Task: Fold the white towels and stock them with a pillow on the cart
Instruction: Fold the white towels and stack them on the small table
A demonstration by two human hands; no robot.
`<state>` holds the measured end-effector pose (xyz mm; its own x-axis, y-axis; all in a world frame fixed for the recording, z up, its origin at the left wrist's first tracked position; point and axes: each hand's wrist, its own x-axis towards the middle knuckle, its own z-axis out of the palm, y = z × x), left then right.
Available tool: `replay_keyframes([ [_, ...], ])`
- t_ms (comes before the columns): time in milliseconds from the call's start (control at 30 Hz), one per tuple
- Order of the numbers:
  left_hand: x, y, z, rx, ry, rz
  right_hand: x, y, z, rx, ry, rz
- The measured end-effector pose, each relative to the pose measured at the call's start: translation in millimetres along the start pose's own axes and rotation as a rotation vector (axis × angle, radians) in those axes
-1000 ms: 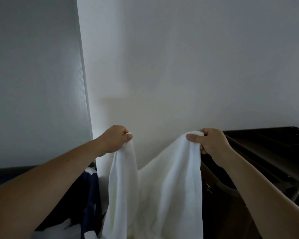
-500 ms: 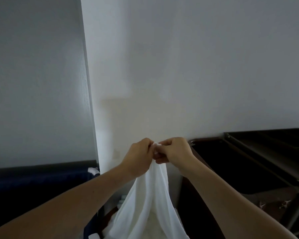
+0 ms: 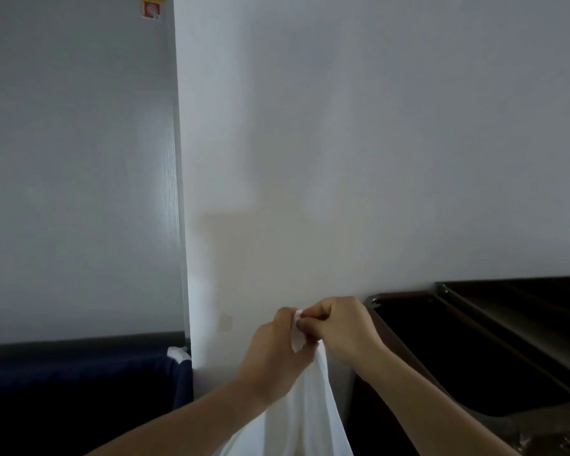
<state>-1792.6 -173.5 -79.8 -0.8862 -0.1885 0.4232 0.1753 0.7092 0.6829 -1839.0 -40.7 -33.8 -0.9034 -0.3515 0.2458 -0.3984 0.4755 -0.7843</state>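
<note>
A person stands facing a pale wall (image 3: 343, 159), seen from their own head looking down at their bare forearms. Both hands meet just left of a dark cart (image 3: 408, 294), whose frame and deep open compartment fill the lower right. The left hand (image 3: 277, 350) and the right hand (image 3: 339, 327) touch each other, each with fingers curled, pinching the top corners of one white towel (image 3: 310, 406) together. The towel hangs straight down from that pinch, doubled lengthwise, and runs out of sight below. Farther left of the cart, beyond the towel, sits a navy fabric bin (image 3: 79, 373) with a scrap of white cloth (image 3: 177, 352) at its near corner. No pillow is visible.

This looks like the first fold in progress, with nothing seen stocked on the cart. The main risk is a corner slipping as one hand takes over both, since only a small tip of cloth shows between the fingers; the fold would then fall open. The unseen lower edge could also drag or hang uneven, leaving a crooked fold.
</note>
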Motion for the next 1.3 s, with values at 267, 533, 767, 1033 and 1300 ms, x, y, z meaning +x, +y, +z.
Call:
replay_keyframes([
  [267, -4, -5, -12, -0.247, 0.01, -0.07, 3, 11, 2, 0.022, 0.057, -0.187],
  [533, -4, 8, -36, -0.59, -0.123, -0.185, 5, 23, 1, -0.076, 0.019, -0.374],
  [767, -8, 4, -37, -0.661, -0.131, -0.169, 10, 18, 12, 0.171, 0.059, -0.244],
  [1033, -10, 6, -26, -0.627, 0.049, -0.165, 8, 13, 25, 0.336, 0.047, -0.148],
  [1300, -12, 11, -23, -0.866, 0.106, -0.263, 1, 15, 25, 0.583, 0.023, -0.12],
])
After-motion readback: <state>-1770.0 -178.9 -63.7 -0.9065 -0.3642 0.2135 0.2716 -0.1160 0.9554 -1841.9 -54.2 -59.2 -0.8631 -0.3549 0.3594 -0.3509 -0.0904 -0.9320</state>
